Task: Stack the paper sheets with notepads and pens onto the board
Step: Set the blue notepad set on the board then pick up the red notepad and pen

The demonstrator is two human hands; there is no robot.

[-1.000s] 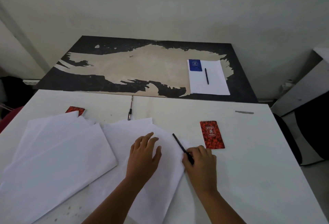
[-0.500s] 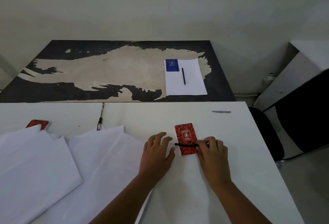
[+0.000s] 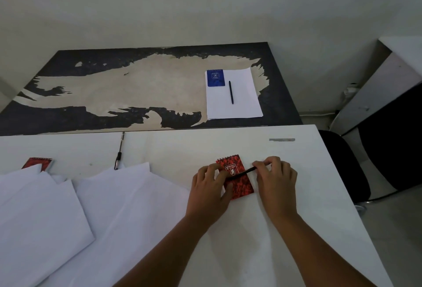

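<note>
Our right hand (image 3: 275, 178) pinched the black pen (image 3: 242, 172), which lay sideways across the red notepad (image 3: 239, 184). Our left hand (image 3: 211, 186) gripped the notepad's left edge.

No text can be read. White print and a round emblem are seen on the cover of the red notepad (image 3: 237, 178), and a pale emblem on the blue notepad (image 3: 215, 77), but both are too small to be made out.
</note>
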